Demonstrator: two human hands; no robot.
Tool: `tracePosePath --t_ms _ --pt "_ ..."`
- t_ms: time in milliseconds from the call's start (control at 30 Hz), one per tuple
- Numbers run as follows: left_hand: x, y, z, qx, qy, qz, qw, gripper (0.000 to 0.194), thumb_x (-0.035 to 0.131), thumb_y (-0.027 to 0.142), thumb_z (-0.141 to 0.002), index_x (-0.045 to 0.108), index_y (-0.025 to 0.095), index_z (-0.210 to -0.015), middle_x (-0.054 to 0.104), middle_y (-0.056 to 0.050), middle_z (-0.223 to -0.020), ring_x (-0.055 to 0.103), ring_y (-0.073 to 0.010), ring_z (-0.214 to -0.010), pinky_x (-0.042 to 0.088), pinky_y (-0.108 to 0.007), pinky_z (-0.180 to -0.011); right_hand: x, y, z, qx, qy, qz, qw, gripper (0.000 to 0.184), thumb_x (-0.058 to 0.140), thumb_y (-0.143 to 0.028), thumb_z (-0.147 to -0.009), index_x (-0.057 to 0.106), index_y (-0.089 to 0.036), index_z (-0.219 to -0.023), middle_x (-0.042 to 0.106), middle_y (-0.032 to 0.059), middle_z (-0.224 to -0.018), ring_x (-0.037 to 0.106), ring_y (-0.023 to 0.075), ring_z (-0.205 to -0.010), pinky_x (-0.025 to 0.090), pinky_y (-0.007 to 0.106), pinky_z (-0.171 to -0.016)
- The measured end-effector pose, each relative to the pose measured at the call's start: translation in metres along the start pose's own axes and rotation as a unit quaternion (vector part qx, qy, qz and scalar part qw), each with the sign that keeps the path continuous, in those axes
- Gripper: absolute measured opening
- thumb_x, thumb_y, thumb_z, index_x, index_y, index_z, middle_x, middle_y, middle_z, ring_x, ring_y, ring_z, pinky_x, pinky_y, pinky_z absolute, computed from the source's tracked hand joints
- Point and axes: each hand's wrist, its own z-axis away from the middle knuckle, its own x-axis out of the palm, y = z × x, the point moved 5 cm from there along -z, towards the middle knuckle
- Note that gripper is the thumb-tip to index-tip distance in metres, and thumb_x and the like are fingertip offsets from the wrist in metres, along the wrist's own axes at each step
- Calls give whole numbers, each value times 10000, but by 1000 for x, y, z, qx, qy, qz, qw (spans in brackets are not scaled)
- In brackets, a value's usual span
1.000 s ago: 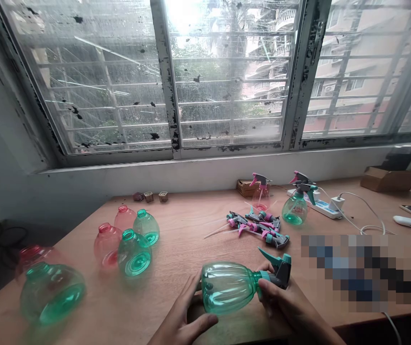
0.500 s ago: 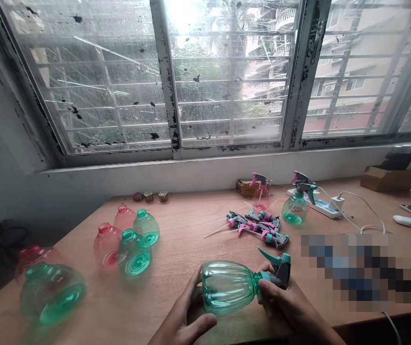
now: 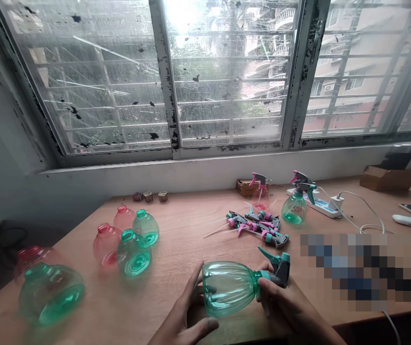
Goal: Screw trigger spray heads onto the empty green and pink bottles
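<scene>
A clear green spray bottle (image 3: 229,289) lies on its side between my hands, near the table's front edge. Around its base my left hand (image 3: 187,314) is curled, thumb below and fingers behind. My right hand (image 3: 285,301) pinches the teal collar at the neck, where a grey and teal spray head (image 3: 280,269) sits with its trigger pointing up and left. Some fingers of both hands are hidden behind the bottle. Beyond it lies a pile of loose pink, teal and grey spray heads (image 3: 257,224) with thin tubes.
Several open green bottles (image 3: 135,254) and red bottles (image 3: 107,245) stand on the left. At the back right are a green bottle (image 3: 293,211) and a red bottle (image 3: 261,195) with spray heads, a white power strip (image 3: 325,208), cables and a cardboard box (image 3: 390,178).
The bottle's base has dipped very slightly and my left thumb has shifted a little. Both hands keep their hold; nothing else has visibly moved.
</scene>
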Motion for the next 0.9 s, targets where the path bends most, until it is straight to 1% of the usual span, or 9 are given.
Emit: tracePosePath --t_ms 133,233,333,400,467,600,733,833,900 --pt "-2 3 1 -12 -6 -4 1000 917 722 540 -886 213 271 -1600 377 -81 -1619 139 -371 -1544 287 -471 -1238 0 -2 0 -4 -5 11 1000 420 768 -504 -847 470 -222 -937 717 -21 -642 589 114 -432 377 214 -465" --pt "-2 3 -2 -25 -1 -16 1000 859 717 551 -884 303 263 -1579 401 -84 -1606 97 -382 -1547 335 -475 -1213 -1 -2 1 5 -5 13 1000 434 778 -501 -839 465 -223 -953 726 -13 -659 601 121 -451 378 212 -464" --pt "-1 -1 -5 -16 -7 4 1000 858 742 510 -877 298 290 -1578 397 -78 -1607 242 -386 -1513 358 -477 -1198 -1 -1 1 4 -10 12 1000 420 763 -496 -854 462 -221 -954 726 -14 -663 598 117 -442 381 212 -462" --pt "-1 -6 -6 -6 -16 18 1000 920 769 457 -870 218 327 -1594 388 -72 -1610 389 -364 -1446 362 -473 -1195 -2 0 1 -2 -10 14 1000 408 751 -497 -864 465 -219 -948 723 -15 -661 592 114 -429 379 212 -455" --pt "-3 -12 -6 6 -24 22 999 961 785 415 -866 162 371 -1597 382 -57 -1613 464 -337 -1393 371 -457 -1190 -2 0 1 -4 -7 13 1000 409 747 -503 -864 462 -221 -948 719 -17 -655 590 116 -422 371 209 -442" --pt "-6 -21 -7 20 -33 28 999 950 770 392 -884 135 417 -1590 347 -29 -1632 410 -333 -1436 377 -442 -1186 -3 1 0 1 -3 16 1000 419 745 -515 -859 455 -225 -948 714 -18 -634 586 122 -414 366 210 -430" --pt "-7 -21 -6 19 -27 21 999 926 772 389 -883 176 389 -1591 284 -19 -1662 344 -335 -1477 354 -437 -1204 -3 0 -1 0 -7 20 1000 411 741 -509 -864 448 -230 -938 706 -22 -625 586 127 -424 361 215 -432" --pt "-5 -15 -5 1 -30 12 999 857 758 423 -888 268 314 -1583 378 -60 -1617 380 -337 -1454 345 -441 -1209 -3 0 -1 1 -3 17 1000 419 749 -504 -856 444 -231 -944 705 -23 -627 582 125 -418 367 216 -432" --pt "-4 -11 -6 -9 -31 2 999 856 767 409 -883 283 303 -1580 415 -67 -1596 406 -332 -1437 328 -436 -1218 -3 0 0 3 -1 15 1000 428 756 -505 -850 443 -231 -951 710 -19 -637 587 126 -420 378 215 -432"
